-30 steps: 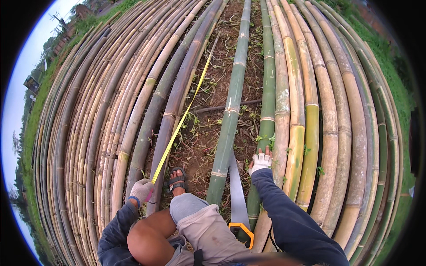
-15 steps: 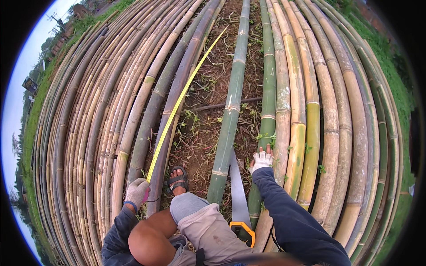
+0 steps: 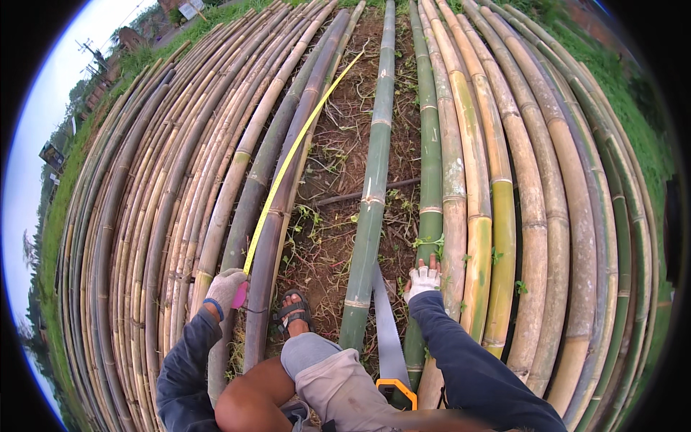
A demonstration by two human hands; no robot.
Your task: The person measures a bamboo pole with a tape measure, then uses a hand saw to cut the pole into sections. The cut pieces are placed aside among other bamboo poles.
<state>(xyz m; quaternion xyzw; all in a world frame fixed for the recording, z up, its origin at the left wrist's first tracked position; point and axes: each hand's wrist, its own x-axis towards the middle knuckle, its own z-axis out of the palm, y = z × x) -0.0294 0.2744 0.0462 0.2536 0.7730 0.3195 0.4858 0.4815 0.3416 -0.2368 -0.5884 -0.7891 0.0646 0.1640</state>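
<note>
- Long green bamboo pole [image 3: 372,194] left of the right hand [image 3: 422,281]: smooth, slightly glossy.
- Yellow flexible tape [image 3: 288,165] above the left hand [image 3: 227,288]: glossy.
- Both gloves: matt cloth.

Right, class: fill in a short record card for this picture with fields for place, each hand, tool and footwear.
Place: rows of long bamboo poles lying on bare soil
Left hand: gloved, holding a yellow tape measure stretched along the poles
Right hand: gloved, resting on a green pole
Tool: handsaw lying between poles
Footwear: sandal
</note>
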